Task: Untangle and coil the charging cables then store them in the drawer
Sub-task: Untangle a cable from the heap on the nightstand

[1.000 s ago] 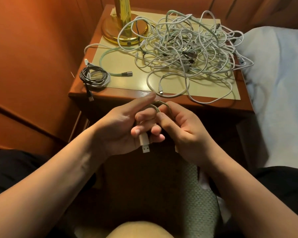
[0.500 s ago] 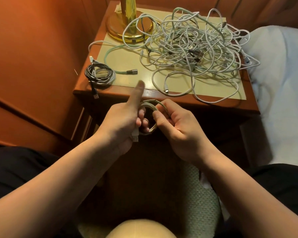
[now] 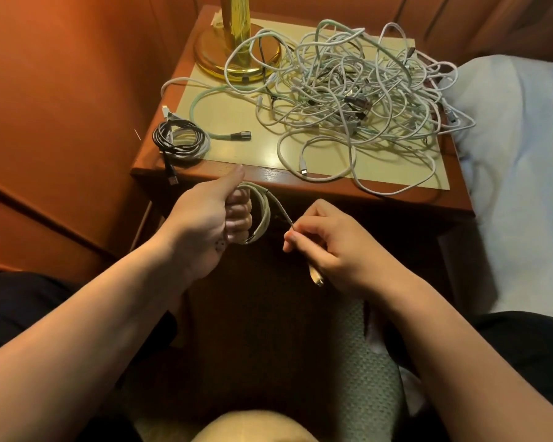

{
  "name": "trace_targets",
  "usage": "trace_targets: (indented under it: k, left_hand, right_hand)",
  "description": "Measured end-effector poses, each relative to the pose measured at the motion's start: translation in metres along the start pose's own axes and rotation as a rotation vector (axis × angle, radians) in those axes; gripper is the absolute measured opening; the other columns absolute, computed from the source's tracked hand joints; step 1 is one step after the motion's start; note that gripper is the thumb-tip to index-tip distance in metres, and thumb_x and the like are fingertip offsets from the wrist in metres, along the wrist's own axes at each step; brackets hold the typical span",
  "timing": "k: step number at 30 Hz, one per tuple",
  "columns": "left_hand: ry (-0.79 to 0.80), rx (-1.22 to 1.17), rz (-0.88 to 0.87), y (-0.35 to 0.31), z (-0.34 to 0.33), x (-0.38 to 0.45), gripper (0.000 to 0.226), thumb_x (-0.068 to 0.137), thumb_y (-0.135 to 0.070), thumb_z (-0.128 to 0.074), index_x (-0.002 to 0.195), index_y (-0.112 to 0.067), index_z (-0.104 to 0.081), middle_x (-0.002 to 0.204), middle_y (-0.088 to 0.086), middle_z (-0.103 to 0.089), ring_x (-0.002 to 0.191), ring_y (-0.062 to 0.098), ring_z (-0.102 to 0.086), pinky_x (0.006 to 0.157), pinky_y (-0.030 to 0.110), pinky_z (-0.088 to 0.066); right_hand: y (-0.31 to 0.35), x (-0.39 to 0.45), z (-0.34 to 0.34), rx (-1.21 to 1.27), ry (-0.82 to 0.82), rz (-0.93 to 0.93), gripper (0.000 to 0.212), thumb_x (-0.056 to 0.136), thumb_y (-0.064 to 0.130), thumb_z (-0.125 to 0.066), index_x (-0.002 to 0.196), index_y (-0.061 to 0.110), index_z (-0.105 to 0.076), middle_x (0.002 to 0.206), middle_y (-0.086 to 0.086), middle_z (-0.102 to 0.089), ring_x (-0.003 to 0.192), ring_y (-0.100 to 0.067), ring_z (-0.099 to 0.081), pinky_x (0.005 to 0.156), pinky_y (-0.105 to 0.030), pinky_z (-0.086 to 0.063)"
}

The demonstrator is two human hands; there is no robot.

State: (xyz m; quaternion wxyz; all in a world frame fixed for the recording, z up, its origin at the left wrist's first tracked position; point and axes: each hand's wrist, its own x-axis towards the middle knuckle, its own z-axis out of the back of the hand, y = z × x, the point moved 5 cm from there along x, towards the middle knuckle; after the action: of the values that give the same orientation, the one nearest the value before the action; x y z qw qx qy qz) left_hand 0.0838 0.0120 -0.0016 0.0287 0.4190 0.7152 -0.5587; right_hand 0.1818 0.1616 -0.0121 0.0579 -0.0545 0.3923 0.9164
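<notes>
My left hand (image 3: 211, 218) grips a small coil of beige cable (image 3: 262, 215), fingers curled through the loops and thumb raised. The cable's loose end runs right to my right hand (image 3: 329, 247), which pinches it; its plug (image 3: 316, 277) pokes out below the palm. Both hands hover just in front of the wooden nightstand (image 3: 300, 180). A big tangle of white cables (image 3: 355, 100) covers the right half of its top. Two coiled cables, black and white (image 3: 181, 141), lie at its front left corner. A mint cable (image 3: 217, 113) loops beside them. No drawer front shows clearly.
A brass lamp base (image 3: 237, 55) stands at the back left of the nightstand, with cables draped over it. A white pillow and bed (image 3: 524, 154) adjoin the right side. Orange wood panelling (image 3: 61, 106) closes the left. Patterned carpet (image 3: 364, 362) lies below.
My right hand has drawn away to the right, pulling the cable's end out of the coil. My left hand has closed round the loops, thumb still up.
</notes>
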Motion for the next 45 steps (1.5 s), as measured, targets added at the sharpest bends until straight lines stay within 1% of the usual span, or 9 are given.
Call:
trace_targets:
  k: [3,8,16,21,24,27,33,40,45]
  left_hand:
    - [-0.022,-0.057,0.035,0.003,0.000,0.002,0.058,0.108,-0.038,-0.043,0.052,-0.023,-0.037,0.047,-0.009,-0.028,0.036,0.005,-0.024,0.034,0.017,-0.019]
    - [-0.011,-0.153,0.082,0.007,0.001,0.007,0.058,0.107,-0.037,-0.044,0.052,-0.023,-0.038,0.045,-0.010,-0.027,0.033,0.003,-0.024,0.034,0.016,-0.014]
    - [0.091,-0.164,0.133,0.010,-0.003,0.006,0.043,0.086,-0.042,-0.054,0.050,-0.023,-0.042,0.045,-0.010,-0.029,0.032,0.001,-0.027,0.034,0.015,-0.016]
    - [0.120,-0.163,0.146,0.013,-0.006,0.003,0.041,0.087,-0.040,-0.055,0.052,-0.023,-0.041,0.047,-0.010,-0.029,0.035,0.002,-0.026,0.037,0.015,-0.015]
    - [0.110,-0.161,0.150,0.014,-0.006,0.002,0.047,0.095,-0.039,-0.053,0.052,-0.023,-0.041,0.048,-0.010,-0.029,0.035,0.002,-0.026,0.037,0.015,-0.014]
    - [0.115,-0.139,0.146,0.013,-0.009,-0.001,0.040,0.085,-0.040,-0.056,0.051,-0.023,-0.041,0.047,-0.010,-0.029,0.035,0.002,-0.025,0.041,0.017,-0.009]
    - [0.111,-0.087,0.148,0.016,-0.010,-0.005,0.047,0.102,-0.040,-0.049,0.059,-0.023,-0.036,0.053,-0.010,-0.025,0.040,0.003,-0.021,0.045,0.020,-0.008]
    - [0.118,-0.111,0.129,0.018,-0.009,-0.002,0.053,0.102,-0.038,-0.048,0.052,-0.023,-0.040,0.049,-0.009,-0.026,0.037,0.003,-0.023,0.047,0.021,-0.008]
    - [0.096,-0.010,0.078,0.021,-0.011,-0.002,0.055,0.106,-0.039,-0.045,0.054,-0.022,-0.040,0.052,-0.006,-0.028,0.042,0.007,-0.024,0.053,0.024,-0.016]
  right_hand:
    - [-0.005,-0.003,0.000,0.130,0.036,-0.094,0.025,0.106,0.037,-0.057,0.090,0.030,-0.075,0.073,0.008,-0.065,0.068,-0.005,-0.062,0.068,-0.024,-0.045]
    - [-0.005,-0.003,-0.003,0.521,0.136,-0.143,0.016,0.103,0.024,-0.063,0.102,0.016,-0.077,0.089,-0.005,-0.078,0.069,-0.015,-0.070,0.060,-0.024,-0.050]
    - [-0.009,0.003,-0.001,0.792,-0.008,-0.131,0.020,0.101,0.029,-0.061,0.108,0.018,-0.075,0.095,-0.002,-0.077,0.069,-0.010,-0.058,0.047,-0.016,-0.037]
    - [-0.010,0.002,0.008,0.724,-0.089,-0.144,0.020,0.102,0.030,-0.061,0.109,0.020,-0.077,0.096,-0.003,-0.078,0.067,-0.011,-0.054,0.046,-0.018,-0.034]
    - [-0.007,0.000,0.006,0.700,-0.049,-0.128,0.021,0.103,0.029,-0.060,0.110,0.018,-0.077,0.097,-0.004,-0.079,0.068,-0.011,-0.056,0.046,-0.018,-0.034]
    - [-0.005,0.000,0.003,0.721,-0.013,-0.117,0.023,0.103,0.030,-0.059,0.112,0.017,-0.076,0.098,-0.004,-0.078,0.069,-0.012,-0.057,0.047,-0.018,-0.035]
    - [-0.004,0.000,0.007,0.764,-0.057,-0.089,0.022,0.104,0.030,-0.059,0.111,0.020,-0.078,0.098,-0.005,-0.078,0.072,-0.012,-0.057,0.051,-0.020,-0.039]
    - [0.009,-0.005,-0.005,0.685,0.113,-0.014,0.021,0.103,0.027,-0.061,0.112,0.018,-0.077,0.093,0.000,-0.075,0.071,-0.017,-0.058,0.053,-0.027,-0.040]
    - [0.011,-0.004,-0.013,0.860,0.204,-0.116,0.025,0.096,0.028,-0.054,0.104,0.017,-0.075,0.091,-0.005,-0.070,0.067,-0.016,-0.059,0.052,-0.023,-0.043]
